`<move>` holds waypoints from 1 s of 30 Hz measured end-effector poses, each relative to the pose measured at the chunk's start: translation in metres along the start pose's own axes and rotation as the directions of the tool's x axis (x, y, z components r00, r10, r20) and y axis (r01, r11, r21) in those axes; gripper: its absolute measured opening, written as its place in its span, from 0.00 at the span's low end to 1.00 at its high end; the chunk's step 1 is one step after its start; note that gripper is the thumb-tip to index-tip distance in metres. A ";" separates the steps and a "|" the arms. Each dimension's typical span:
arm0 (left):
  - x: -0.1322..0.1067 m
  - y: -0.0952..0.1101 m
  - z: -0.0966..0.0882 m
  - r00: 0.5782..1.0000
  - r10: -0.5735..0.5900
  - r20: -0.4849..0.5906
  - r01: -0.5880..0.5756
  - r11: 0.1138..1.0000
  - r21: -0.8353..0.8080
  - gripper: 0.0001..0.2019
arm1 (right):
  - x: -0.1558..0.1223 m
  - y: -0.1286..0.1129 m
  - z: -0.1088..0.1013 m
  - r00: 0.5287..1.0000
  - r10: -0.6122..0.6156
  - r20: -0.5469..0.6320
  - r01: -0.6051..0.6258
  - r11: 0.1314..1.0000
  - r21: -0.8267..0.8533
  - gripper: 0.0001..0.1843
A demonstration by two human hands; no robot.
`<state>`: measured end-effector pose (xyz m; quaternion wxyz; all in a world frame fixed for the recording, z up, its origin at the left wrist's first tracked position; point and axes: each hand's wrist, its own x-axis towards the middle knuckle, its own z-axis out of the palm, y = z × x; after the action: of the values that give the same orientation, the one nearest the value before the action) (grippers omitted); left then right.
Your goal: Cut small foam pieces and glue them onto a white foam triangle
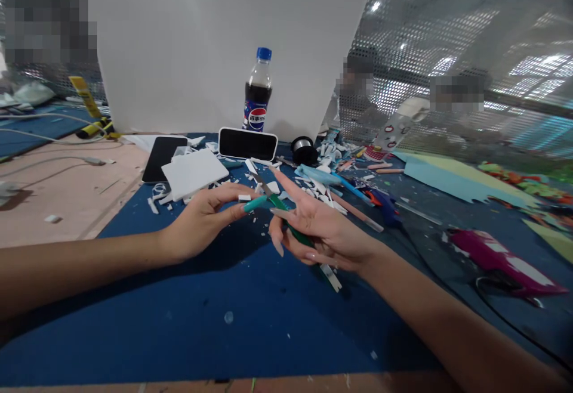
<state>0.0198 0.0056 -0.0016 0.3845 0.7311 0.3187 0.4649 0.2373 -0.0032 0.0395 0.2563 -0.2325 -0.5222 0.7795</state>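
Note:
My left hand (208, 217) pinches a small white block (244, 198), which looks like foam, between thumb and fingers. At the thumb's end is a teal tip (255, 204); whether it is a cover, a nail or a held piece I cannot tell. Wrapped around a green utility knife (301, 235), my right hand (324, 226) has its index finger stretched forward. The knife's bare blade (262, 183) points away and to the left, close beside the left fingertips. A pale end of the knife sticks out below the right palm.
White foam sheets (196, 173), a dark tablet (163, 157) and a propped phone (248, 144) stand beyond the hands. Behind them is a cola bottle (257, 92). Scraps (329, 157), a wire spool (304, 149), a blue glue gun (382, 202) and a magenta case (504, 262) lie rightward.

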 end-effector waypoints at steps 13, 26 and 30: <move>0.001 0.000 -0.006 0.948 -0.065 -0.312 0.184 0.911 0.369 0.08 | 0.013 0.005 -0.013 0.892 -0.031 -0.450 0.021 0.999 -0.027 0.05; 0.002 0.007 0.003 0.949 -0.266 -0.168 0.252 0.963 -0.100 0.07 | 0.009 0.011 -0.009 0.924 -0.189 -0.333 0.091 0.953 -0.289 0.13; 0.001 0.010 0.003 0.960 -0.239 -0.144 0.218 0.965 -0.148 0.08 | 0.008 0.012 -0.006 0.939 -0.160 -0.305 0.039 0.930 -0.365 0.15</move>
<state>0.0237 0.0005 0.0061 0.4556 0.6226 0.4002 0.4946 0.2335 0.0024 0.0259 0.3336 -0.3744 -0.6149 0.6087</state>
